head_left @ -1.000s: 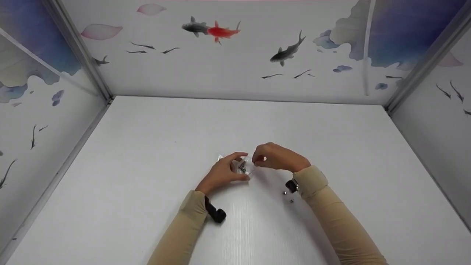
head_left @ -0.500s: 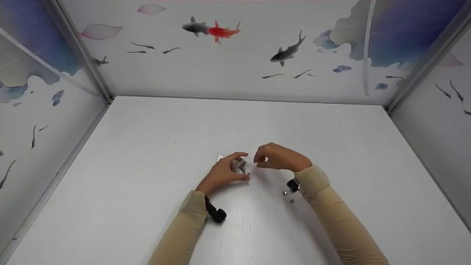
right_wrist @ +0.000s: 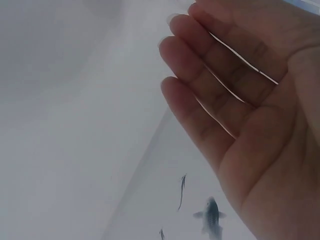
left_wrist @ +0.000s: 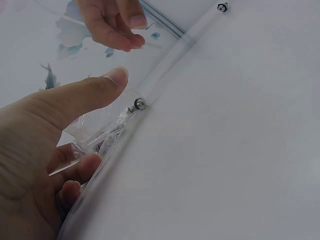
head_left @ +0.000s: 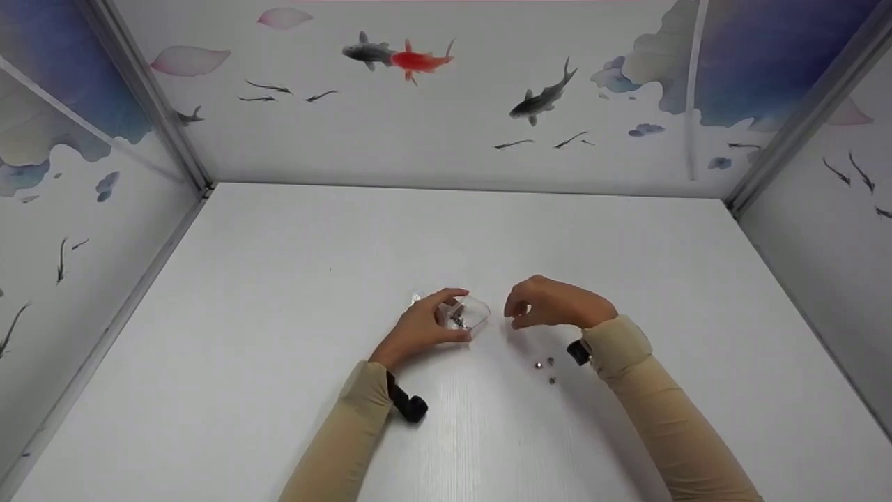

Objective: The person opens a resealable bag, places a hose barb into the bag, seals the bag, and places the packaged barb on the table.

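My left hand [head_left: 421,324] grips a clear plastic container [head_left: 481,312] between thumb and fingers, low over the white table. Several small shiny metal pieces [head_left: 457,319] lie inside it. In the left wrist view, one metal piece [left_wrist: 140,104] with a dark ring shows just past the thumb. My right hand [head_left: 550,301] hovers a short way right of the container, fingers loosely bent. Its palm and long fingers [right_wrist: 215,110] fill the right wrist view, with nothing seen in them. Near the right wrist, three loose nut-like metal pieces lie on the table: one [head_left: 538,365], another [head_left: 550,361] and a third [head_left: 552,381].
Crinkled clear plastic [head_left: 416,298] peeks out behind the left hand. The white table [head_left: 279,279] is bounded by a back wall [head_left: 453,125] printed with fish, and by side walls. Black wrist cameras [head_left: 414,409] hang below both cuffs.
My right hand has drawn away from the container's rim to the right. A third metal piece now shows on the table where the right wrist camera was. The left hand stays put.
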`<action>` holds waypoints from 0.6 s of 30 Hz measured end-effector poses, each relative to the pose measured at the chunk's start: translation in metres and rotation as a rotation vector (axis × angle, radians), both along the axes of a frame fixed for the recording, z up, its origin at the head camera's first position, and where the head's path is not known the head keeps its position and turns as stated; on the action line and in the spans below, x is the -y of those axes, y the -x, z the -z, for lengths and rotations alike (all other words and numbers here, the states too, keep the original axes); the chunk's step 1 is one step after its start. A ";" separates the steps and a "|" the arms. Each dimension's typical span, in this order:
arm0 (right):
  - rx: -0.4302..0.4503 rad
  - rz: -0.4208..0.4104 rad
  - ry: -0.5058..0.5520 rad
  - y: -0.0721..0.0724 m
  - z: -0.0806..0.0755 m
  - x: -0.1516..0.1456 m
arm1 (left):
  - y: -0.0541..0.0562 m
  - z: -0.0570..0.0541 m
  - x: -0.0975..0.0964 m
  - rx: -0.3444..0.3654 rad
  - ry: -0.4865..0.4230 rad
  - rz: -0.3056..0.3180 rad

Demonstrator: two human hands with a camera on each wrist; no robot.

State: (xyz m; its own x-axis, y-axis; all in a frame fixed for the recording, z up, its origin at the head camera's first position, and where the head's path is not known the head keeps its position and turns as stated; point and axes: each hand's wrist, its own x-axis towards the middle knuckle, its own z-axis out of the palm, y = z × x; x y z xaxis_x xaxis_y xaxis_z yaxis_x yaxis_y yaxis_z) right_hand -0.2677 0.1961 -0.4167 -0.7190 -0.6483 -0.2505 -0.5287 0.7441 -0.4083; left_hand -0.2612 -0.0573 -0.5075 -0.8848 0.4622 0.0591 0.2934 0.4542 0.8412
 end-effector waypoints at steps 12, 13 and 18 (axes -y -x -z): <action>0.150 0.048 -0.037 -0.012 0.003 -0.028 | -0.001 0.000 0.001 0.006 0.007 -0.006; 0.163 0.057 -0.040 -0.013 0.004 -0.030 | -0.001 0.000 0.001 0.008 0.007 -0.006; 0.195 0.086 -0.066 -0.017 0.009 -0.037 | -0.001 -0.001 0.000 0.004 0.008 -0.002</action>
